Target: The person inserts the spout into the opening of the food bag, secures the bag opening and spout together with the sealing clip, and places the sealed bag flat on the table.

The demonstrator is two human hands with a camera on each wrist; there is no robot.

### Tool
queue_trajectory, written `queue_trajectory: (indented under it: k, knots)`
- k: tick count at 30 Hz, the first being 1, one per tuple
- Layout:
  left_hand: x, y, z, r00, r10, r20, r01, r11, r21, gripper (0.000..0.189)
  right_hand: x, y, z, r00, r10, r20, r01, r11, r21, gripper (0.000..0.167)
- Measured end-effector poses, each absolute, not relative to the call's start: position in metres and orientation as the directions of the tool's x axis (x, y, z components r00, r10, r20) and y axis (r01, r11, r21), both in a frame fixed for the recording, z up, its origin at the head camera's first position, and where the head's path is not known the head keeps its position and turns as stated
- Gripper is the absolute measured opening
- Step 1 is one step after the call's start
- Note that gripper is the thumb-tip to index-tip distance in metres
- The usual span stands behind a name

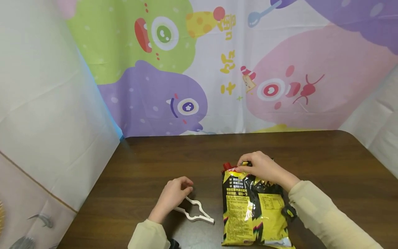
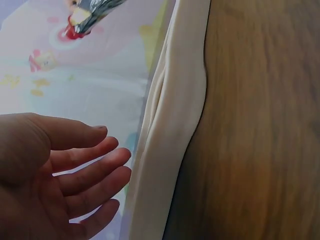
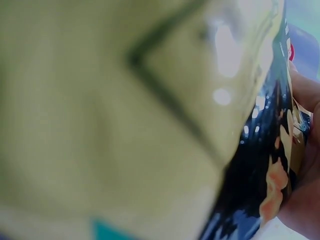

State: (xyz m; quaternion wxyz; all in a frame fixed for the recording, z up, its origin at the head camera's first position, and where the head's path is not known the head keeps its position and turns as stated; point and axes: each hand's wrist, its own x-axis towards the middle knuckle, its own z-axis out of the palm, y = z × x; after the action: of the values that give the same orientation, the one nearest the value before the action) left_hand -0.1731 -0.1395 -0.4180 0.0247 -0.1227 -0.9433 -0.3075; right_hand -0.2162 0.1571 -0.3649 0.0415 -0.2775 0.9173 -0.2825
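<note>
My right hand [image 1: 259, 165] grips the top of a glossy yellow and black printed bag [image 1: 242, 211]. A red cap [image 1: 227, 166] shows at the bag's upper left corner. In the right wrist view the bag's shiny side [image 3: 150, 130] fills most of the picture, blurred, with part of the hand at the right edge. To the left, a cream looped frame [image 1: 202, 218] lies on the table, partly hidden by my left hand [image 1: 174, 193]. The left wrist view has that hand's fingers relaxed and holding nothing, close beside the cream frame [image 2: 172, 110].
Under everything is a dark brown wooden table [image 1: 149, 155]. A cloth printed with cartoon monsters [image 1: 230, 114] hangs along its far edge, and pale cloth walls [image 1: 46, 86] stand at the sides. A small black and yellow device [image 1: 289, 211] sits by the right sleeve.
</note>
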Motion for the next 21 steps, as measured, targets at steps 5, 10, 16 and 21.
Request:
queue_trajectory:
  k: [5,10,16,21]
  knots:
    - [-0.173,-0.152,-0.417,-0.979,0.155,0.134,0.205,0.77,0.604,0.009,-0.217,0.157,-0.366,-0.845,-0.53,0.075,-0.481,0.689,-0.542,0.019]
    - [-0.17,-0.157,-0.415,-0.984,0.138,0.111,0.177,0.75,0.638,0.008,-0.217,0.157,-0.366,-0.846,-0.528,0.08,-0.482,0.69,-0.54,0.019]
    - [-0.165,-0.151,-0.418,-0.967,0.223,0.123,0.25,0.747,0.616,0.007,-0.217,0.158,-0.367,-0.85,-0.521,0.079,-0.475,0.693,-0.542,0.018]
    - [-0.157,-0.141,-0.418,-0.929,0.352,0.113,0.351,0.739,0.576,0.005,-0.217,0.157,-0.367,-0.848,-0.524,0.08,-0.479,0.691,-0.541,0.018]
